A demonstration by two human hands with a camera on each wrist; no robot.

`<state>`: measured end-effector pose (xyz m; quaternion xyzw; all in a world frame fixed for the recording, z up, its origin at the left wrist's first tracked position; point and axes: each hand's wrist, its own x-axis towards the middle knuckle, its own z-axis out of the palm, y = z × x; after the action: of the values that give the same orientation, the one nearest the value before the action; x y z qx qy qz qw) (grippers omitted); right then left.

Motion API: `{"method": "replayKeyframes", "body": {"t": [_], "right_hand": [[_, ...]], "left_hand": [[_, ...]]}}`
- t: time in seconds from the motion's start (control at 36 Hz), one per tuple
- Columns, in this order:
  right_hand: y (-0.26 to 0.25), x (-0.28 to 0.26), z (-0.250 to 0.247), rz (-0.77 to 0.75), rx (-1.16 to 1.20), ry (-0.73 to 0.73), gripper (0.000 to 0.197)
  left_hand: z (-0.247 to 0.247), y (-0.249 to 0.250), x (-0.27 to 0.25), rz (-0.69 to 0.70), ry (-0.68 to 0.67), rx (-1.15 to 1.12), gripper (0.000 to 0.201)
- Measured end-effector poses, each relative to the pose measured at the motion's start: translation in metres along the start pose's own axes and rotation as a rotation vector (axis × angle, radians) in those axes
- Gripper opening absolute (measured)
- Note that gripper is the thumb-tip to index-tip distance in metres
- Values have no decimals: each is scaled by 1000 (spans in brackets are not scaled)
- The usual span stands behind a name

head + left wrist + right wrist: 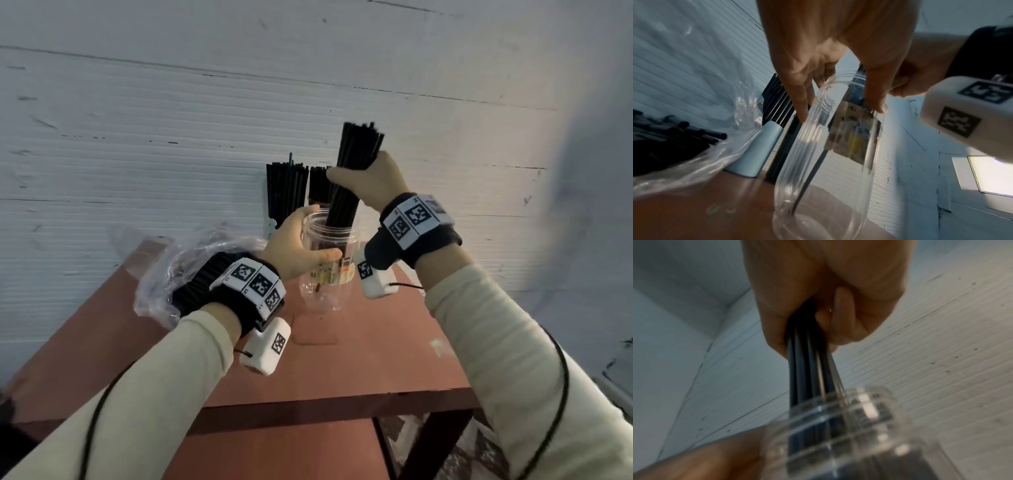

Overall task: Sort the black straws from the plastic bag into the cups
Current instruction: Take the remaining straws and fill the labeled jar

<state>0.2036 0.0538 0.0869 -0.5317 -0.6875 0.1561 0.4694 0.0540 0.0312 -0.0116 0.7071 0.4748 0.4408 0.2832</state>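
The right hand (373,183) is clenched around a bundle of black straws (352,164), grasping it at about mid-length, with the lower ends already inside the mouth of a clear plastic cup (325,270). The left hand (294,246) wraps the cup's upper wall, thumb on the near side and fingers (801,104) on the far side, steadying it on the reddish-brown table (376,359) near the back edge. In the left wrist view only 1 straw seems to reach the cup's bottom; the rest of the bundle looks partway down.

To finish this step well, I would keep the bundle close to vertical and centred over the mouth, loosen the right hand gradually so the straws slide down together, and keep the left hand firm, since a light cup would probably tip under a lopsided load.

Behind it, against the white wall (171,120), 2 other cups already hold straws: a pale blue cup (756,154) and a dark one (318,186). The plastic bag (161,274), holding the remaining straws (674,138), lies at the table's left edge, just behind the left wrist.
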Motion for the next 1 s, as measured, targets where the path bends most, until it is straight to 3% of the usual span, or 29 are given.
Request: {"method": "replayKeyframes", "body": {"t": [0.17,0.36,0.5,0.56,0.61,0.67,0.72,0.78,0.89,1.0], "right_hand": [[11,-8,7,164,-246,-364,43],[3,-17,-4,117,-352,-404,68],[-2,-28,-7,24,-432,-299,91],[-8,-35,-5,-84,-425,-154,84],[-13,-39,0,-236,-324,22,62],[-19,-43,9,-400,-196,149,37],[-25,-49,21,-507,-118,171,19],[-30,-57,37,-526,-73,75,11],[-29,-68,78,-422,-85,-272,11],[-20,-73,125,-277,-441,-726,34]], "left_hand": [[2,-2,-2,-12,11,15,90],[2,6,-7,-25,-22,-24,91],[0,4,-8,-71,-48,-47,114],[-5,0,-10,-79,-38,-21,122],[-14,-2,-14,-64,-1,30,118],[-29,-4,-20,-6,92,93,95],[-49,-6,-28,63,183,171,64],[-70,-7,-36,71,218,265,44],[-107,-17,-51,-13,251,365,29],[-132,-30,-66,-81,195,472,24]]}}
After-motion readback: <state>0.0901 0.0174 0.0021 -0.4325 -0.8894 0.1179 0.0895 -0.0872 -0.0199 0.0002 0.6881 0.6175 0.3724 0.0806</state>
